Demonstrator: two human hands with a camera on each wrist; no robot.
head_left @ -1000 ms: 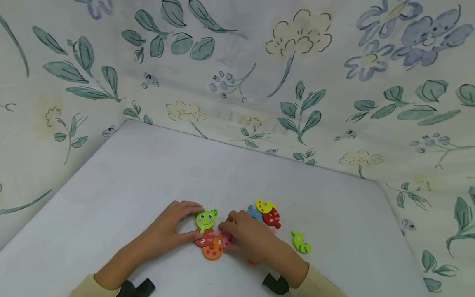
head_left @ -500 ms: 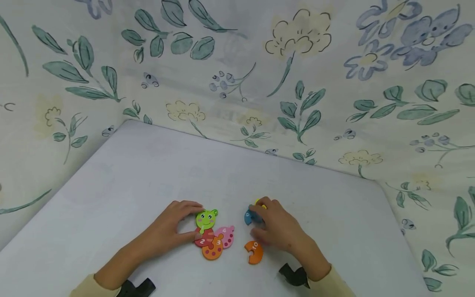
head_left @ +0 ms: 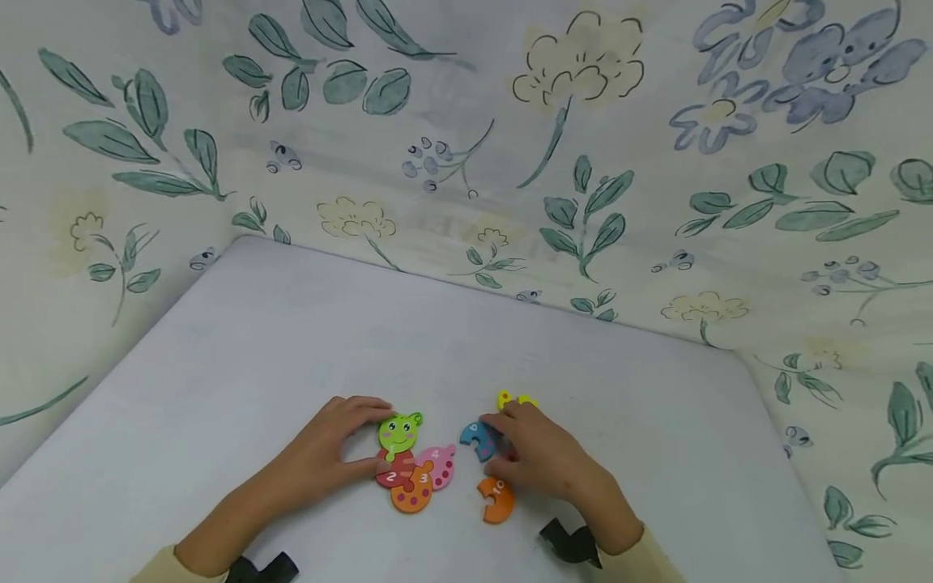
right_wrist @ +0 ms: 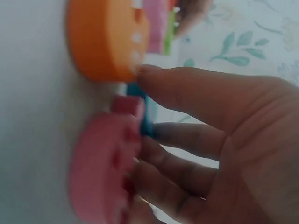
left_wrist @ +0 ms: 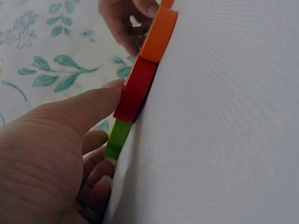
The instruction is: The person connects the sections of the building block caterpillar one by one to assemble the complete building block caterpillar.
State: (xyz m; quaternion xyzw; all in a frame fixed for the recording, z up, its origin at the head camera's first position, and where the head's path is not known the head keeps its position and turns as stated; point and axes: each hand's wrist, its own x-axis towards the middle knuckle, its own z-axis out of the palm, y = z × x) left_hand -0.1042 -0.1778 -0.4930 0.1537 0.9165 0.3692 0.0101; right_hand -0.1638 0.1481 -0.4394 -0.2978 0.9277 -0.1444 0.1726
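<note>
My left hand (head_left: 331, 445) holds the joined part of a caterpillar number puzzle, fingertips at the green smiling head (head_left: 398, 434) and thumb on the red piece 2 (head_left: 390, 473). Orange piece 3 (head_left: 411, 497) and pink piece 4 (head_left: 440, 467) continue the chain. To the right, my right hand (head_left: 550, 449) has a blue puzzle piece (head_left: 477, 441) between index finger and thumb, apart from the chain. Its thumb is close to loose orange piece 10 (head_left: 499, 502). A pink piece (right_wrist: 100, 172) lies under the fingers in the right wrist view.
A yellow piece (head_left: 504, 399) shows partly behind the right hand; that hand hides other loose pieces. Everything lies on a white tabletop (head_left: 350, 324) backed by flower-patterned cloth (head_left: 452, 105). Black bands (head_left: 572, 544) sit at both wrists.
My right hand has left pink piece 4, now uncovered in the chain, and gone right to the loose pieces. The blue piece has shifted slightly left and toward me. My left hand stays put.
</note>
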